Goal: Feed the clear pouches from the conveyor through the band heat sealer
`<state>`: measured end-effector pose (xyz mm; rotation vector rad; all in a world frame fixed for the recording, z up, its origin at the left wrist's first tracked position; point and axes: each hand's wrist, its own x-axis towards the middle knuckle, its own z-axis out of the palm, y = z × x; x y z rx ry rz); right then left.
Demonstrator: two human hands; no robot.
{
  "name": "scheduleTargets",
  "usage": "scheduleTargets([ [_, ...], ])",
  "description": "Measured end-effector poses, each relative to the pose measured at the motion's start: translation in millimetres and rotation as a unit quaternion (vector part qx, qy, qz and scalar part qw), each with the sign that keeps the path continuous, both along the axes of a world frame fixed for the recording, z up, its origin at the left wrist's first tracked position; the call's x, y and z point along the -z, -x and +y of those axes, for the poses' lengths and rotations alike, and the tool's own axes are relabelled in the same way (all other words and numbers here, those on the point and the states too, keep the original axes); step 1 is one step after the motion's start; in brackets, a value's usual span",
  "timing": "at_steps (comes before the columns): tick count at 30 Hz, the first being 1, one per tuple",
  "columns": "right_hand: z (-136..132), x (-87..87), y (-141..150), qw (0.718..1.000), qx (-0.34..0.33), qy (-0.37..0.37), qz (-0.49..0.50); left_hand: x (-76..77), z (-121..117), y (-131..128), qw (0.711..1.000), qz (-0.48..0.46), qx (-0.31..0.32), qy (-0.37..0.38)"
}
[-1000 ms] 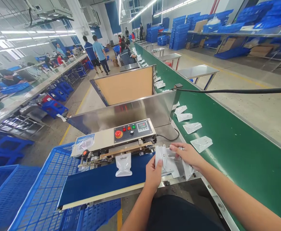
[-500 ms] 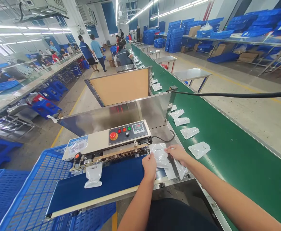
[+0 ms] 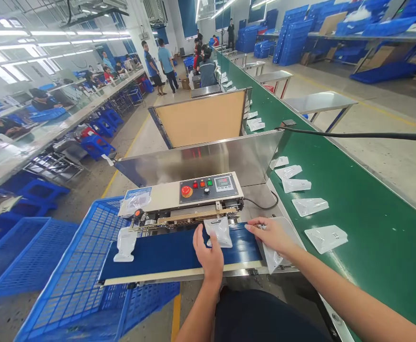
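Blue belt (image 3: 167,256) leaves room between left hand (image 3: 208,251) and leftmost pouch (image 3: 125,245).

I watched the bare left hand (image 3: 209,259), fingers parted, at a glossy white plastic pouch (image 3: 223,232) over the flat dark-blue belt (image 3: 167,254).

Pouch (image 3: 224,235) is wht, belt (image 3: 165,256) dk blue, conveyor (image 3: 375,228) grn, crate (image 3: 82,261) blue w/ grid

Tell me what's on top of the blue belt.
A pouch partly behind the left hand, and another pouch near the left end. The belt under them, and whatever the hand covers, cannot be seen.
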<state>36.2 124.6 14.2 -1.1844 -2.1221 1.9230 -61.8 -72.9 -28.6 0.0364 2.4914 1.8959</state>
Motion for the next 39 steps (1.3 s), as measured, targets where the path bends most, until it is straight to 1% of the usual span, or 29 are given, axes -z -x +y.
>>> scheduleTargets([
  [1, -4, -5.0, -3, 1.000, 0.020, 0.001, 0.012, -6.0, -1, -9, 0.999, 0.024, 0.043, 0.006],
  [2, -9, -9.5, -3, 0.999, 0.042, 0.001, 0.023, -11.5, 1, -18, 0.993, 0.023, 0.112, -0.001],
  [3, -14, -13.3, -2, 0.997, 0.064, 0.002, 0.035, -16.1, 6, -28, 0.981, 0.001, 0.194, -0.017],
  [4, -19, -16.5, 0, 0.995, 0.085, 0.006, 0.048, -19.7, 13, -36, 0.961, -0.027, 0.272, -0.035],
  [5, -23, -18.7, 3, 0.992, 0.105, 0.016, 0.064, -22.4, 21, -43, 0.942, -0.052, 0.329, -0.049],
  [6, -25, -20.0, 5, 0.988, 0.124, 0.030, 0.084, -24.3, 29, -48, 0.929, -0.070, 0.358, -0.060],
  [7, -26, -20.3, 6, 0.983, 0.142, 0.048, 0.108, -25.5, 37, -50, 0.927, -0.082, 0.361, -0.068],
  [9, -22, -17.5, 3, 0.972, 0.165, 0.072, 0.149, -26.3, 48, -49, 0.938, -0.103, 0.322, -0.078],
  [11, -15, -10.6, -8, 0.976, 0.148, 0.067, 0.147, -25.4, 53, -43, 0.946, -0.126, 0.282, -0.095],
  [14, -6, 4.8, -28, 0.993, 0.071, 0.008, 0.094, -20.4, 55, -35, 0.943, -0.139, 0.281, -0.110],
  [15, -3, 10.6, -33, 0.995, 0.061, -0.015, 0.084, -17.6, 57, -33, 0.943, -0.136, 0.284, -0.104],
  [16, 0, 16.4, -37, 0.994, 0.064, -0.035, 0.080, -14.2, 59, -31, 0.945, -0.135, 0.284, -0.092],
  [18, 7, 27.7, -40, 0.991, 0.099, -0.051, 0.072, -6.2, 68, -28, 0.949, -0.159, 0.262, -0.070],
  [20, 17, 37.4, -37, 0.988, 0.143, -0.029, 0.053, 2.5, 81, -23, 0.946, -0.230, 0.210, -0.089],
  [22, 28, 44.5, -28, 0.986, 0.166, 0.014, 0.028, 10.8, 95, -17, 0.930, -0.304, 0.155, -0.135],
  [24, 36, 48.5, -16, 0.984, 0.174, 0.041, 0.007, 17.5, 105, -10, 0.918, -0.337, 0.122, -0.167],
  [26, 39, 49.7, -1, 0.985, 0.166, 0.051, -0.012, 21.8, 105, -3, 0.917, -0.343, 0.106, -0.174],
  [28, 34, 49.3, 14, 0.988, 0.140, 0.054, -0.020, 23.8, 97, 3, 0.917, -0.346, 0.086, -0.180],
  [31, 14, 47.8, 35, 0.993, 0.099, 0.072, -0.008, 24.0, 74, 11, 0.917, -0.344, 0.055, -0.195],
  [33, -2, 45.8, 41, 0.993, 0.078, 0.086, -0.003, 23.2, 58, 16, 0.915, -0.340, 0.043, -0.213],
  [34, -8, 44.6, 39, 0.994, 0.065, 0.090, 0.000, 22.7, 50, 19, 0.915, -0.338, 0.038, -0.218],
  [36, -11, 42.5, 24, 0.996, 0.040, 0.080, 0.003, 21.6, 32, 25, 0.919, -0.330, 0.031, -0.216],
  [37, -6, 42.3, 10, 0.998, 0.037, 0.057, 0.002, 20.9, 22, 28, 0.925, -0.319, 0.020, -0.206],
  [38, 4, 43.3, -9, 0.999, 0.049, 0.020, -0.005, 20.0, 12, 31, 0.934, -0.302, 0.001, -0.193],
  [39, 19, 45.9, -31, 0.996, 0.076, -0.028, -0.021, 18.9, 0, 34, 0.945, -0.276, -0.024, -0.176],
])
